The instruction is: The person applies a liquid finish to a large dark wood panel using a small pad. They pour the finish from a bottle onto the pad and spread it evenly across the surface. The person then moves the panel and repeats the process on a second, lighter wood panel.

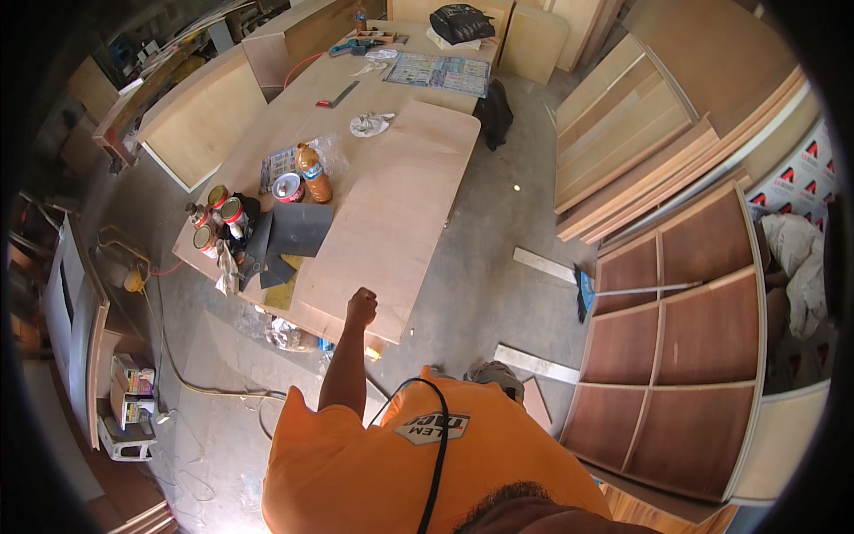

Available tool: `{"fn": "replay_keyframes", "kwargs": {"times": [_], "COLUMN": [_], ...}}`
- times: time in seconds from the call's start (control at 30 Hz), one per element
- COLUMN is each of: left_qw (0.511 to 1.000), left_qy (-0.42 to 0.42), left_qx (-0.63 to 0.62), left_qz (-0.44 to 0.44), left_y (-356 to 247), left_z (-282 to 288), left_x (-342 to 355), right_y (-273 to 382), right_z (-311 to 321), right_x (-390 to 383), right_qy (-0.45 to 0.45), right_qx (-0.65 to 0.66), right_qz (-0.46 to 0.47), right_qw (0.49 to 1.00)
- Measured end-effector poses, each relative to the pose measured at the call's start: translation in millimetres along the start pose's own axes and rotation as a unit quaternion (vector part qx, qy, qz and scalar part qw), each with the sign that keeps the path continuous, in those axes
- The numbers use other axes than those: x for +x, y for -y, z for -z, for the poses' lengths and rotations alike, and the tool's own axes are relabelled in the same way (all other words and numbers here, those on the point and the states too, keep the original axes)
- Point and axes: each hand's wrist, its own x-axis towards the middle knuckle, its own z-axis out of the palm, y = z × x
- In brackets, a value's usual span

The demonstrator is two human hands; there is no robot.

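Observation:
My left hand (361, 306) is closed in a fist above the near end of a light plywood panel (405, 191). What it holds, if anything, is hidden; whether it touches the panel I cannot tell. The panel lies along the right side of a wooden worktable (258, 133). Beyond my hand are dark grey sheets (301, 229), which look like sandpaper, and a yellowish sheet (280, 294). Several cans (233, 212) stand at the table's left corner, near an orange-brown plastic bottle (313, 172) and a white-lidded can (287, 187). My right hand is out of view.
On the table's far part lie a crumpled white cloth (371, 124), a newspaper (438, 73) and a black bag (462, 24). At right, a gridded brown panel (672, 347) leans near a blue broom (584, 294). A cable (191, 384) crosses the floor at left.

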Motion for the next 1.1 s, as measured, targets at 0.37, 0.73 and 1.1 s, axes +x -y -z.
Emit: {"fn": "replay_keyframes", "kwargs": {"times": [0.37,0.73,1.1], "left_qw": [0.970,0.874,0.848], "left_qy": [-0.135,-0.392,-0.503], "left_qx": [-0.180,-0.240,-0.125], "left_qz": [0.092,0.160,0.112], "left_y": [-131.4,-160.9,-127.4], "left_z": [-63.2,-48.0,47.8], "left_x": [75.1,142.9,403.7], "right_y": [272.2,681.3,752.3], "right_z": [-2.3,-14.6,53.8], "right_x": [160.2,226.7,300.6], "right_qy": [0.075,0.090,0.014], "right_qx": [-0.147,-0.265,-0.657], "right_qz": [0.084,0.268,0.422], "right_qw": [0.983,0.922,0.624]}}
